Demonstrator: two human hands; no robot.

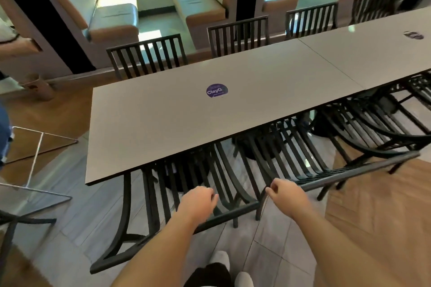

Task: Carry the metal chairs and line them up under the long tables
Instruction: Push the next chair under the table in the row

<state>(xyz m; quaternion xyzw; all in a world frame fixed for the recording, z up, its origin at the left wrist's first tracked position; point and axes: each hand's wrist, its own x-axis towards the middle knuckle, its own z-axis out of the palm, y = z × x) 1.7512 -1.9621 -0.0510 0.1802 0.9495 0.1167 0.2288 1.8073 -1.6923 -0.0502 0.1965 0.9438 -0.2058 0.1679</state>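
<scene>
A long grey table (163,123) with a purple sticker (217,90) runs across the view and joins a second table (373,53) at the right. Black slatted metal chairs are tucked under its near side. Over the back of the nearest chair (233,213) hovers my left hand (198,200), fingers curled; its top rail passes under my wrist and nothing shows in the hand. My right hand (285,194) is curled around the left end of the neighbouring chair's (361,168) top rail. More metal chairs (149,56) line the far side.
Cream booth seats (116,14) stand beyond the far chairs. A white wire frame (37,147) and another person's sleeve and jeans are at the left edge. A further black chair (396,133) sits under the right table. The floor is grey tile and wood.
</scene>
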